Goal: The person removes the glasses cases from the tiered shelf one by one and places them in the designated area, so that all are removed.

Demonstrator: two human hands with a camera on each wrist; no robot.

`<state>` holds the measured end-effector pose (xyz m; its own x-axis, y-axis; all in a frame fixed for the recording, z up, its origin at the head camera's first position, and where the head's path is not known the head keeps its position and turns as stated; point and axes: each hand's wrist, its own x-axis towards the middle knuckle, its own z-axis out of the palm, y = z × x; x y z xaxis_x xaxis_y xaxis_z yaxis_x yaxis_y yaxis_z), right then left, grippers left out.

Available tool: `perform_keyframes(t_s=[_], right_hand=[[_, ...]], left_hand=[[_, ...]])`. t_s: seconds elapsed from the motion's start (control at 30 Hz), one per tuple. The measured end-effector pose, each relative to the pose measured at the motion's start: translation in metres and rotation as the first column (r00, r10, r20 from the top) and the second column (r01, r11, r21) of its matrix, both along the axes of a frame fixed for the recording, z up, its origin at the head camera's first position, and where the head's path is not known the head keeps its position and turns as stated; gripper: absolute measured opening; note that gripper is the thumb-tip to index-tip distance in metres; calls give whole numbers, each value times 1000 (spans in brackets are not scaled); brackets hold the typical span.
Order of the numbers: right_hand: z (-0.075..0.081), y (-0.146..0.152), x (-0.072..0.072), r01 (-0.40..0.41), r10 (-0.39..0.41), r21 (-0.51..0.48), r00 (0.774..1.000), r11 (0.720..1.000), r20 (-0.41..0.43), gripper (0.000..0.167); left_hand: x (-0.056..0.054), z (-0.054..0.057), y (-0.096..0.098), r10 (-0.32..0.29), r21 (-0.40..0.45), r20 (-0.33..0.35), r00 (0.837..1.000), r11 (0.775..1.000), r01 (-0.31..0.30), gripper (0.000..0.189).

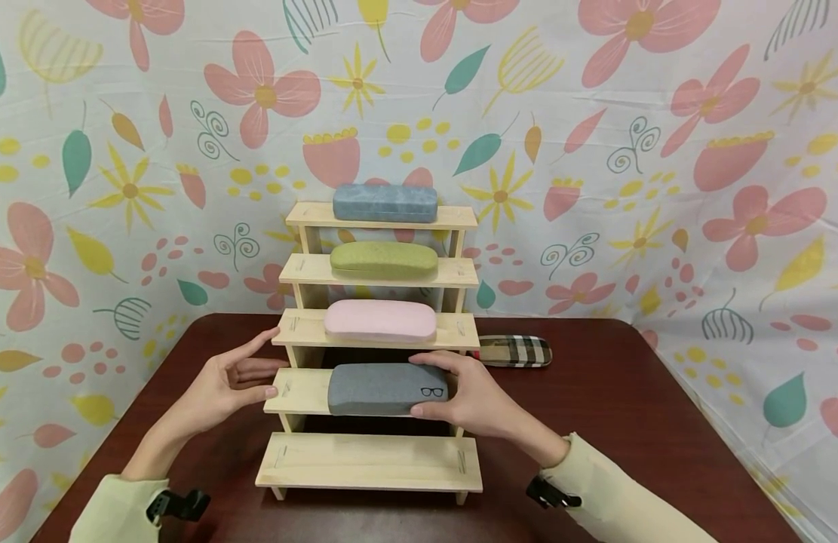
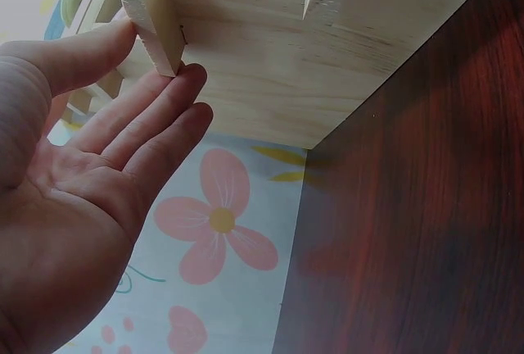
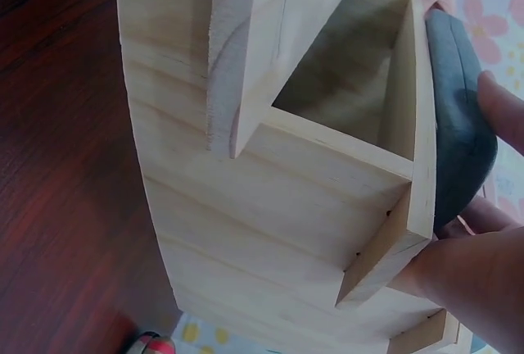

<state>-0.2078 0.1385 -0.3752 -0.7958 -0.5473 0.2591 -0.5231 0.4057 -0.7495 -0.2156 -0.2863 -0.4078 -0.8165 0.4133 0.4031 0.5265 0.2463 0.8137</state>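
A grey-blue glasses case (image 1: 385, 389) with a small glasses print lies along the second tier from the bottom of a wooden stepped rack (image 1: 367, 461). My right hand (image 1: 469, 392) grips the case's right end, thumb at the front and fingers behind; the right wrist view also shows this case (image 3: 460, 116) between thumb and fingers. At the rack's left side, my left hand (image 1: 223, 381) holds nothing. Its index fingertip meets the third tier and its thumb touches the second tier's end. In the left wrist view the left hand (image 2: 90, 157) has its fingers extended beside a tier's end.
Higher tiers carry a pink case (image 1: 381, 320), a green case (image 1: 384, 260) and a blue case (image 1: 385, 204). Behind the rack's right side, a plaid case (image 1: 520, 351) lies on the dark red-brown table (image 1: 595, 422). A flower-patterned cloth (image 1: 561, 113) hangs behind.
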Motion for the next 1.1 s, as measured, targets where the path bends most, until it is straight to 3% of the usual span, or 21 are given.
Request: perform_keyframes(t_s=[1.1], right_hand=[[-5,1,1,11,-12,-20,1000,1000,-10,64]], left_hand=[[1,2,1,10,-14,-16,1000,1000,-11,89]])
